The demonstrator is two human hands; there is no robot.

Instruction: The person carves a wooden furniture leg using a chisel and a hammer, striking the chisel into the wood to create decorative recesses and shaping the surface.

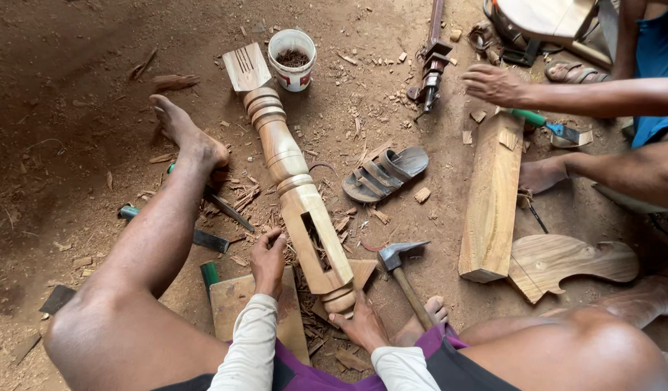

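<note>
- Two hands of the seated person meet on a turned wooden leg [294, 174], which lies on the dirt floor [66, 94] between the person's bare legs, running from near the lap up toward a small white bucket [292, 59].
- The left hand [268, 259] rests against the left side of the leg's square, mortised section, fingers curled loosely and partly bent; it presses the wood rather than wrapping it.
- The right hand [363, 324] lies at the near, rounded end of the leg, palm down and fingers spread against it from below; a full grasp cannot be made out.
- A hammer [404, 271] lies just right of the leg's near end, its handle pointing toward the person's foot.
- Chisels [218, 206] lie among shavings left of the leg, near the outstretched left foot.
- A sandal [385, 174] sits right of the leg's middle.
- A thick wooden block [491, 195] and a curved cut panel [565, 262] lie farther right, where another person's hand [495, 85] reaches over the floor.
</note>
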